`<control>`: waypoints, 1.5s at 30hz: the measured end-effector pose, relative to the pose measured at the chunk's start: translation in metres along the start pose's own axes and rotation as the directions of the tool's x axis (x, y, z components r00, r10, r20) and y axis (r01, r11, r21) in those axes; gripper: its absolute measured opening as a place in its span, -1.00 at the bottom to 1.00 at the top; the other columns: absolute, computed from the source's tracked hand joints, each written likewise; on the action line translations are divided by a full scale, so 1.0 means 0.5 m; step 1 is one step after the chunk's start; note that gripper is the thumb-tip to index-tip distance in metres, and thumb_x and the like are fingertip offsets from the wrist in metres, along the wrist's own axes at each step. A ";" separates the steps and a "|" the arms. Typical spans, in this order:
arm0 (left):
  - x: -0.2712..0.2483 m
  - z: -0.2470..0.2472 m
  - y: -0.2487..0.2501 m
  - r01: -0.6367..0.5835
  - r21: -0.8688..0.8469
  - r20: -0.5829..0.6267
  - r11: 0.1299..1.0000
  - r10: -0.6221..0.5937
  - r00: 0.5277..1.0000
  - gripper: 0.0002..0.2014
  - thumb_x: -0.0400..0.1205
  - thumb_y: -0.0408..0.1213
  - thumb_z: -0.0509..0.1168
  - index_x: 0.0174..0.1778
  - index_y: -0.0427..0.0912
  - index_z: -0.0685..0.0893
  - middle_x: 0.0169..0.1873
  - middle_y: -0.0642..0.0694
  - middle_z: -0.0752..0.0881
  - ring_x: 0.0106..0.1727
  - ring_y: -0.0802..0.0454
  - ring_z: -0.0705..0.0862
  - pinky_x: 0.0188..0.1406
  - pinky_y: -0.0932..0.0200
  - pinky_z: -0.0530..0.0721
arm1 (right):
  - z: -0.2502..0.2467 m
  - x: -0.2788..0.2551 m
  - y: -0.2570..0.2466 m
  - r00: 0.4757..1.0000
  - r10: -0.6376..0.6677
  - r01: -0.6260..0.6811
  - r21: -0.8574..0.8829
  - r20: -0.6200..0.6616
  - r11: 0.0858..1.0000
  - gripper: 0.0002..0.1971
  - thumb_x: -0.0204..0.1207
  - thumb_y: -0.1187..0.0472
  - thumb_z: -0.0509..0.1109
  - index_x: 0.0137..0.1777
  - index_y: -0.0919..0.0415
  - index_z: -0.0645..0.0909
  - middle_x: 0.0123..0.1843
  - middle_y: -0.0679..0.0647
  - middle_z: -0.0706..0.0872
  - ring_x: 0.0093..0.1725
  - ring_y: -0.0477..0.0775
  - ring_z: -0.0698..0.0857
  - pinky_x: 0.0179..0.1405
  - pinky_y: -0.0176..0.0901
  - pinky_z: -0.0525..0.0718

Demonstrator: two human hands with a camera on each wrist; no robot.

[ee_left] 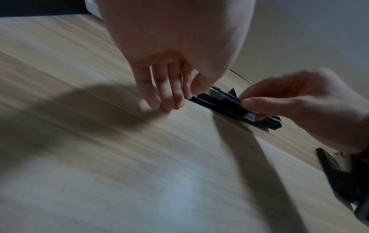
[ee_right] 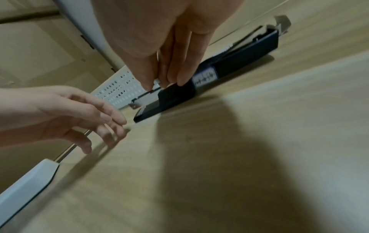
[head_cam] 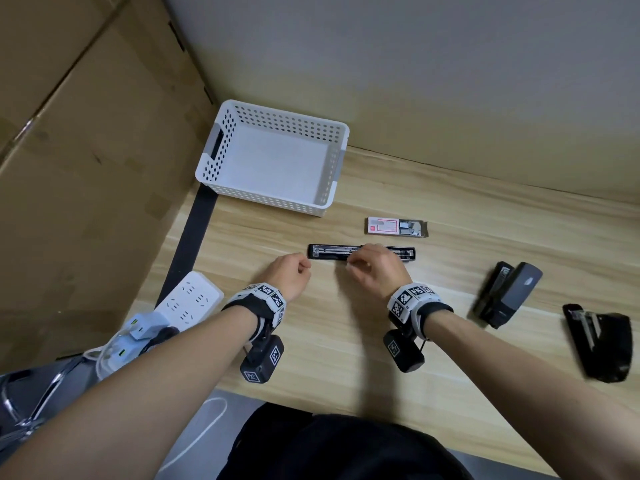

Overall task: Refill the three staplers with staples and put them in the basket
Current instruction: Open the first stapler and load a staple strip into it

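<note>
The open stapler (head_cam: 362,252) is lying flat on the table (head_cam: 346,341), under the right hand (head_cam: 375,271), which is pinching something small over its channel; the left hand (head_cam: 289,277), fingers relaxed, is resting just beside its left end.

Looks like an office desk or a stockroom corner. Light wood-grain laminate desk (head_cam: 346,334) pushed against a plain grey partition wall (head_cam: 415,64), with big brown cardboard boxes (head_cam: 86,150) stacked on the left. There's a white power strip (head_cam: 188,301) at the desk edge, a white perforated plastic basket (head_cam: 221,147), black staplers (head_cam: 505,294) and a small box of staples (head_cam: 396,226).
</note>
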State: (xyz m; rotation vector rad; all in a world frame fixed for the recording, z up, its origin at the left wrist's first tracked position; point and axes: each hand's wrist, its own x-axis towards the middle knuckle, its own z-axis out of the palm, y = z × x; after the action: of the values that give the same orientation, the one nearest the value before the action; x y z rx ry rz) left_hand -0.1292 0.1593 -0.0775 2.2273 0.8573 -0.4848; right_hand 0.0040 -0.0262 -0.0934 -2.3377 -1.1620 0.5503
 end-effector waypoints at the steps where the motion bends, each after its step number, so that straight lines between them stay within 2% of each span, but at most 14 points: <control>1: 0.008 -0.007 0.005 0.005 0.015 -0.044 1.000 -0.004 0.999 -0.85 0.60 -0.12 0.22 -0.02 0.14 0.69 -0.09 0.17 0.75 -0.09 0.05 0.70 -0.04 0.10 0.69 | -0.010 0.010 0.003 1.000 -0.011 0.011 -0.013 -0.027 1.000 -0.87 0.51 0.10 0.46 -0.03 0.11 0.75 -0.12 0.00 0.74 -0.07 0.10 0.67 -0.15 -0.06 0.63; 3: 0.021 -0.019 0.023 0.009 0.032 -0.103 0.999 -0.006 0.995 -0.86 0.64 -0.13 0.19 -0.08 0.05 0.67 -0.18 0.05 0.75 -0.23 -0.03 0.66 -0.30 0.17 0.56 | -0.024 0.029 0.007 0.996 -0.031 0.029 -0.024 -0.078 0.999 -0.88 0.49 0.13 0.49 -0.01 0.09 0.77 -0.15 0.00 0.76 -0.11 0.12 0.69 -0.21 -0.05 0.67; 4: 0.025 -0.024 0.033 0.017 0.040 -0.113 0.999 -0.013 0.993 -0.85 0.65 -0.15 0.18 -0.08 0.00 0.67 -0.19 0.00 0.75 -0.23 -0.07 0.64 -0.34 0.17 0.49 | -0.029 0.037 0.008 0.995 -0.037 0.034 -0.037 -0.089 0.999 -0.87 0.49 0.14 0.49 0.02 0.06 0.77 -0.16 -0.01 0.77 -0.12 0.13 0.70 -0.24 -0.05 0.66; 11: 0.063 -0.012 0.049 0.070 0.012 -0.103 0.997 -0.069 0.992 -0.76 0.65 0.06 0.25 -0.09 -0.01 0.69 -0.13 0.05 0.77 -0.11 -0.06 0.71 -0.19 0.13 0.60 | -0.012 0.067 0.010 0.994 -0.081 0.065 -0.198 -0.071 0.978 -0.74 0.42 0.10 0.56 0.11 -0.12 0.73 -0.14 -0.14 0.79 -0.11 0.10 0.70 -0.36 -0.13 0.57; 14: 0.069 -0.010 0.052 0.071 -0.062 -0.104 0.996 -0.077 0.992 -0.76 0.66 0.02 0.28 -0.03 -0.07 0.73 -0.09 0.04 0.76 -0.06 -0.02 0.70 -0.25 0.19 0.46 | -0.010 0.069 0.011 0.990 -0.109 0.090 -0.213 -0.084 0.973 -0.73 0.36 0.11 0.61 0.05 -0.09 0.75 -0.20 -0.14 0.78 -0.18 0.09 0.70 -0.45 -0.18 0.53; 16: 0.073 -0.011 0.050 0.073 -0.091 -0.100 0.993 -0.082 0.992 -0.75 0.64 0.02 0.31 -0.04 -0.07 0.74 -0.11 0.05 0.76 -0.07 0.00 0.69 -0.25 0.20 0.46 | -0.008 0.070 0.011 0.986 -0.132 0.107 -0.224 -0.099 0.969 -0.72 0.32 0.12 0.64 0.03 -0.08 0.75 -0.23 -0.15 0.76 -0.21 0.08 0.69 -0.50 -0.19 0.54; 20: 0.076 -0.010 0.045 0.087 -0.142 -0.089 0.986 -0.101 0.991 -0.75 0.63 0.03 0.34 -0.07 -0.09 0.74 -0.16 0.05 0.75 -0.16 0.05 0.65 -0.41 0.29 0.41 | -0.005 0.073 0.011 0.976 -0.178 0.145 -0.238 -0.123 0.960 -0.71 0.29 0.11 0.66 0.02 -0.07 0.77 -0.26 -0.15 0.75 -0.24 0.06 0.68 -0.54 -0.20 0.57; 25: 0.079 -0.011 0.040 0.088 -0.167 -0.060 0.982 -0.099 0.993 -0.76 0.63 0.03 0.35 -0.08 -0.07 0.74 -0.16 0.05 0.75 -0.15 0.04 0.67 -0.39 0.26 0.45 | 0.002 0.063 0.016 0.965 -0.174 0.129 -0.224 -0.194 0.966 -0.77 0.35 0.11 0.63 -0.01 -0.07 0.75 -0.29 -0.15 0.75 -0.27 0.02 0.67 -0.54 -0.23 0.51; 28: 0.079 -0.009 0.038 0.087 -0.173 -0.053 0.981 -0.097 0.994 -0.76 0.62 0.04 0.35 -0.09 -0.06 0.74 -0.16 0.05 0.75 -0.12 0.01 0.69 -0.25 0.19 0.53 | 0.005 0.055 0.021 0.962 -0.157 0.113 -0.198 -0.222 0.974 -0.79 0.38 0.12 0.61 0.00 -0.07 0.75 -0.23 -0.16 0.78 -0.24 0.03 0.71 -0.49 -0.22 0.54; 30: 0.078 -0.008 0.039 0.088 -0.181 -0.051 0.979 -0.099 0.994 -0.77 0.62 0.03 0.35 -0.09 -0.06 0.74 -0.17 0.05 0.74 -0.11 0.01 0.69 -0.21 0.18 0.54 | 0.003 0.055 0.019 0.964 -0.154 0.110 -0.207 -0.216 0.972 -0.79 0.37 0.13 0.62 -0.01 -0.08 0.76 -0.23 -0.16 0.79 -0.25 0.03 0.72 -0.50 -0.22 0.55; 34: 0.077 -0.005 0.041 0.091 -0.232 -0.065 0.968 -0.108 0.992 -0.77 0.63 -0.02 0.37 -0.11 -0.13 0.76 -0.23 0.02 0.72 -0.17 0.01 0.66 -0.38 0.22 0.40 | -0.003 0.061 0.006 0.970 -0.125 0.079 -0.218 -0.207 0.973 -0.77 0.32 0.14 0.64 -0.04 -0.08 0.76 -0.30 -0.12 0.77 -0.27 0.08 0.74 -0.57 -0.17 0.60; 38: 0.079 -0.003 0.040 0.088 -0.238 -0.065 0.967 -0.106 0.992 -0.76 0.63 -0.03 0.37 -0.11 -0.15 0.76 -0.24 0.02 0.71 -0.21 0.03 0.63 -0.43 0.24 0.39 | -0.006 0.066 -0.001 0.977 -0.131 0.085 -0.256 -0.171 0.963 -0.79 0.33 0.13 0.64 -0.05 -0.09 0.76 -0.35 -0.10 0.75 -0.31 0.10 0.73 -0.61 -0.17 0.58; 42: 0.083 0.000 0.035 0.095 -0.258 -0.054 0.961 -0.112 0.992 -0.77 0.61 -0.02 0.39 -0.17 -0.11 0.75 -0.30 0.05 0.69 -0.20 0.02 0.65 -0.32 0.22 0.47 | -0.003 0.067 0.002 0.981 -0.146 0.101 -0.304 -0.129 0.947 -0.83 0.36 0.08 0.60 -0.05 -0.09 0.76 -0.36 -0.09 0.75 -0.34 0.12 0.73 -0.61 -0.19 0.53; 45: 0.085 0.000 0.034 0.103 -0.256 -0.049 0.961 -0.119 0.992 -0.78 0.61 0.00 0.39 -0.16 -0.09 0.75 -0.28 0.06 0.70 -0.18 0.03 0.65 -0.26 0.21 0.48 | -0.001 0.068 0.003 0.982 -0.140 0.098 -0.298 -0.123 0.949 -0.83 0.36 0.07 0.61 -0.05 -0.09 0.75 -0.37 -0.08 0.74 -0.37 0.12 0.73 -0.61 -0.20 0.54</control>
State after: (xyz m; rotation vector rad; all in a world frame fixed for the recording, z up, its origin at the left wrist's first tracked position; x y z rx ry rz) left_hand -0.0873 0.1686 -0.0930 1.9773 1.0224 -0.3353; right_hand 0.0243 0.0006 -0.0984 -2.4788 -1.3838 0.1720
